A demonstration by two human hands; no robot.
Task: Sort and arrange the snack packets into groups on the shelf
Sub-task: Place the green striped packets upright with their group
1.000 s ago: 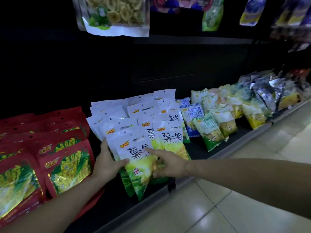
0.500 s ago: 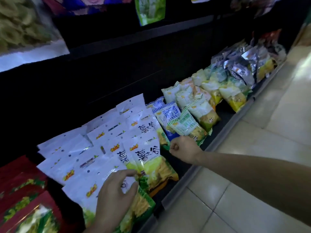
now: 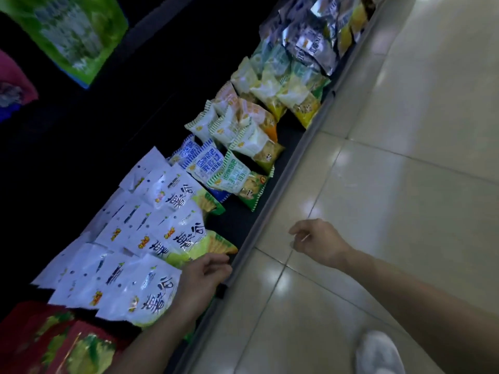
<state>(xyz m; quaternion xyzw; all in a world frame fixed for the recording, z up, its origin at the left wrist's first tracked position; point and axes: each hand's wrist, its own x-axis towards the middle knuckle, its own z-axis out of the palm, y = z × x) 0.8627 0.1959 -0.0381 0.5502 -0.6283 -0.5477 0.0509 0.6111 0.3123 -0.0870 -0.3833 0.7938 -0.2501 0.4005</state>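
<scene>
White snack packets with black characters and green bottoms [image 3: 151, 238] lie overlapped in rows on the low black shelf [image 3: 259, 230]. My left hand [image 3: 201, 282] rests on the front edge of the nearest white packet [image 3: 145, 298], fingers curled, gripping nothing that I can see. My right hand [image 3: 314, 242] hovers over the floor just off the shelf's edge, fingers loosely curled and empty. Further along lie blue-and-white and green-striped packets [image 3: 226, 176], then pale yellow ones [image 3: 283, 90] and silver ones [image 3: 313, 41].
Red packets [image 3: 54, 341] lie at the near left end of the shelf. A green bag [image 3: 73, 33] hangs above. The tiled floor [image 3: 405, 157] runs along the right, with a white shoe [image 3: 379, 352] at the bottom.
The view has tilted and turned right along the shelf. My right hand has pulled back from the packets to over the floor. My left hand slid to the front of the white packets.
</scene>
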